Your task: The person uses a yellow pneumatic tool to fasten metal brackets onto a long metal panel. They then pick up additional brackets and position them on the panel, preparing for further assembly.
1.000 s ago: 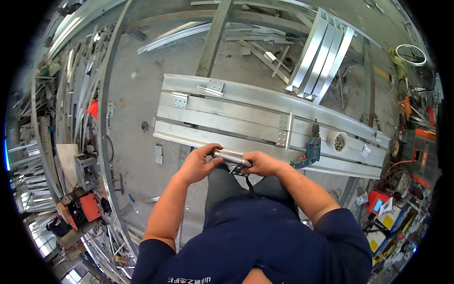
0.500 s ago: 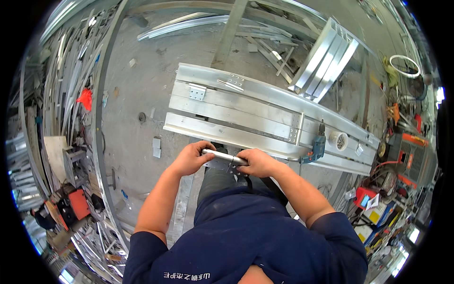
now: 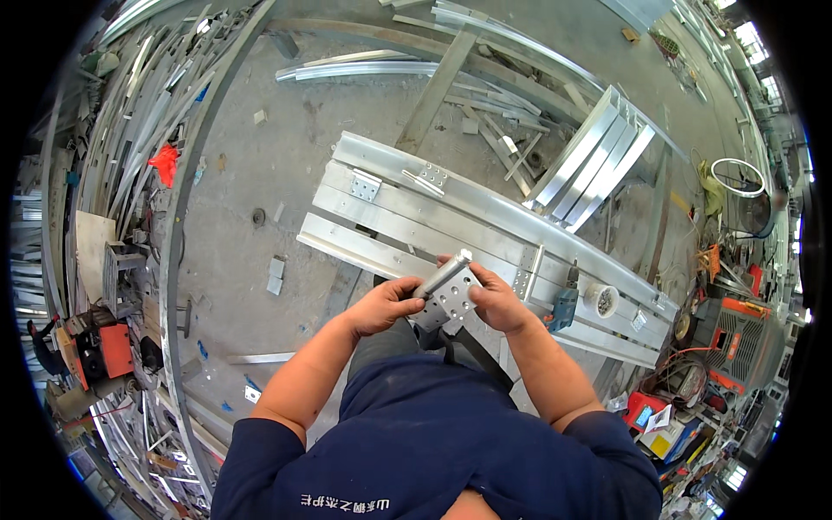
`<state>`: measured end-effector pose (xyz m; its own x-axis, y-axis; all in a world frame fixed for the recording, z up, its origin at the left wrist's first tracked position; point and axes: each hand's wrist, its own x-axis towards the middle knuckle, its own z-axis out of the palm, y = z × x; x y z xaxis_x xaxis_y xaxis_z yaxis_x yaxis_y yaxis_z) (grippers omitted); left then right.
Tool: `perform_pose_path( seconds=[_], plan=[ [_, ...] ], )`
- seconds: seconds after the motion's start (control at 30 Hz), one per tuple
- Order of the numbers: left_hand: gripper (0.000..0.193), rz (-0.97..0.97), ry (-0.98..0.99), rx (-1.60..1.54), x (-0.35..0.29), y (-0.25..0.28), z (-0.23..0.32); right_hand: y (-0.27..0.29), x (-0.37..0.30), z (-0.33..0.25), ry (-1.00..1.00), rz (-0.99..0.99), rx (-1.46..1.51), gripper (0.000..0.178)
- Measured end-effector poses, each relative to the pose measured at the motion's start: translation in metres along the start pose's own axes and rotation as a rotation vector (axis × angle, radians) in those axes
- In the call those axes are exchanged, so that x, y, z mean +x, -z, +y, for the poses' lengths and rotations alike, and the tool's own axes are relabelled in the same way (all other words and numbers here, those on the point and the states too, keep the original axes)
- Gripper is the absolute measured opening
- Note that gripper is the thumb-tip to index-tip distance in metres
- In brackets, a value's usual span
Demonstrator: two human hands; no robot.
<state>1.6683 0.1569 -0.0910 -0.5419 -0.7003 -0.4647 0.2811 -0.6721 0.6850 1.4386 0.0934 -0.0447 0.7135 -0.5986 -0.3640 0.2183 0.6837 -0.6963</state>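
Hands, two: left hand (image 3: 384, 305) and right hand (image 3: 496, 300) both grip one silver perforated aluminium angle bracket (image 3: 445, 297) at frame centre, above three long aluminium beams (image 3: 407, 227); two bracket plates (image 3: 366, 184) upper centre.

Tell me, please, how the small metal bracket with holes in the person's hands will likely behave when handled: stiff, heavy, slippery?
The bracket looks like bent aluminium plate, so it is probably stiff and will not flex. It seems light for its size, since the left hand and right hand hold it by the fingertips. Its bare, shiny faces may be somewhat slippery, and the angled shape should not roll.
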Motion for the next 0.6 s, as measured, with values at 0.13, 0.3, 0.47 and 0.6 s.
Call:
perform_pose_path(
  seconds=[0.13,0.3,0.47,0.6],
  plan=[
    [0.047,0.011,-0.048,0.052,0.003,-0.037,0.012,0.007,0.003,-0.001,0.022,-0.083,0.087,0.069],
    [0.031,0.248,-0.147,-0.214,0.018,-0.052,0.006,0.002,0.003,0.004,-0.077,0.085,-0.379,0.053],
    [0.032,0.519,-0.111,-0.330,0.028,-0.056,0.015,-0.011,-0.007,-0.002,0.515,0.529,-0.841,0.052],
    [0.034,0.574,-0.193,-0.635,0.039,-0.053,0.020,-0.043,-0.034,-0.025,0.168,0.310,-1.052,0.060]
  ],
)
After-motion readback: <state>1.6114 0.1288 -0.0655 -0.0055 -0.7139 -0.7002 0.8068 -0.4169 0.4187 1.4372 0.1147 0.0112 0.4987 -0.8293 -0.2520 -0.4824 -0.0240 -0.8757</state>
